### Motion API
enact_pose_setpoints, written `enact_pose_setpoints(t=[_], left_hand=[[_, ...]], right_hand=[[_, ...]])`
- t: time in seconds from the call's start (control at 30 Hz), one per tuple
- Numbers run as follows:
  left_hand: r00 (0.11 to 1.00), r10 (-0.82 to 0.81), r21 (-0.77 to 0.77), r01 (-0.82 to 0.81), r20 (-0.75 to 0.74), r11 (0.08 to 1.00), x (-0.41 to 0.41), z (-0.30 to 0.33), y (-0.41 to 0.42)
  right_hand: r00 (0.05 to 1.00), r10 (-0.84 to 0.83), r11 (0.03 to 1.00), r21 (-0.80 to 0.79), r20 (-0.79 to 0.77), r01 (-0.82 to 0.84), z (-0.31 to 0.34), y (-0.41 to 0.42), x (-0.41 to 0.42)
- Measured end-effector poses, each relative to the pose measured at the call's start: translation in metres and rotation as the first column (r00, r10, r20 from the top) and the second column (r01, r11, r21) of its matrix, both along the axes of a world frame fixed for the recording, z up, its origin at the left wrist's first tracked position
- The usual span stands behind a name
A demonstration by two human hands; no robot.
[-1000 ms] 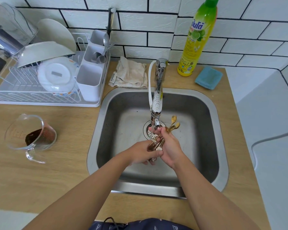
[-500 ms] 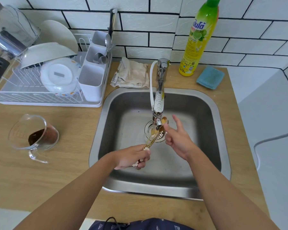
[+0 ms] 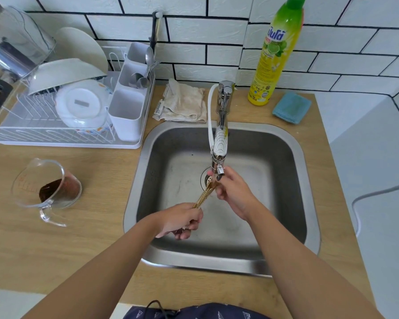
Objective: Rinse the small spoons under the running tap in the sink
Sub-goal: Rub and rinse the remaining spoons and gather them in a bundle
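A bunch of small gold spoons (image 3: 205, 196) slants over the steel sink (image 3: 293, 143), bowls up toward the tap spout (image 3: 219, 168). My left hand (image 3: 182, 221) is closed around their handle ends. My right hand (image 3: 234, 192) wraps over the spoon bowls just under the spout, hiding them. The tap (image 3: 223, 107) rises from the back of the sink with a white hose beside it. Running water cannot be made out. The drain (image 3: 206, 178) lies under the spoons.
A white dish rack (image 3: 55, 132) with plates and a cutlery caddy (image 3: 129, 111) stands back left. A glass measuring jug (image 3: 48, 187) with brown powder sits on the wooden counter at left. Behind the sink lie a beige cloth (image 3: 184, 104), a yellow-green detergent bottle (image 3: 274, 56) and a blue sponge (image 3: 291, 108).
My right hand first let go of the spoons and opened, then came back and closed over the spoon bowls beneath the spout. My left hand kept the handles, moving slightly left.
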State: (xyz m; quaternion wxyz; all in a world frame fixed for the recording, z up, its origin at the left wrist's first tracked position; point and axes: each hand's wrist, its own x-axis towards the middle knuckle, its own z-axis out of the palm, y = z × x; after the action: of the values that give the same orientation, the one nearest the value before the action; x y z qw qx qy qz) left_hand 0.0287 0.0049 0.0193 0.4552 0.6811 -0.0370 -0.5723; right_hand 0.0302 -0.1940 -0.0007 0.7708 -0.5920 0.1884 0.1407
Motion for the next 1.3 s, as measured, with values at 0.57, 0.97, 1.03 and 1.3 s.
enact_pose_setpoints(t=[0.57,0.97,1.03,1.3], left_hand=[[0.971,0.239,-0.134,-0.235,0.017,0.963,-0.005,-0.006,0.001],[0.974,0.201,-0.088,-0.192,0.100,0.977,-0.007,-0.004,-0.007],[0.971,0.225,-0.101,-0.216,0.081,0.971,-0.005,-0.004,-0.008],[0.958,0.284,-0.153,-0.277,0.029,0.949,-0.008,-0.006,-0.005]], right_hand=[[0.998,-0.063,0.997,-0.036,0.029,0.064,-0.008,-0.008,0.002],[0.997,-0.067,0.985,-0.155,0.047,0.074,-0.019,-0.006,-0.005],[0.996,-0.070,0.990,-0.121,0.046,0.075,-0.020,-0.006,-0.007],[0.991,-0.133,0.991,0.021,0.008,0.133,-0.017,-0.010,-0.013]])
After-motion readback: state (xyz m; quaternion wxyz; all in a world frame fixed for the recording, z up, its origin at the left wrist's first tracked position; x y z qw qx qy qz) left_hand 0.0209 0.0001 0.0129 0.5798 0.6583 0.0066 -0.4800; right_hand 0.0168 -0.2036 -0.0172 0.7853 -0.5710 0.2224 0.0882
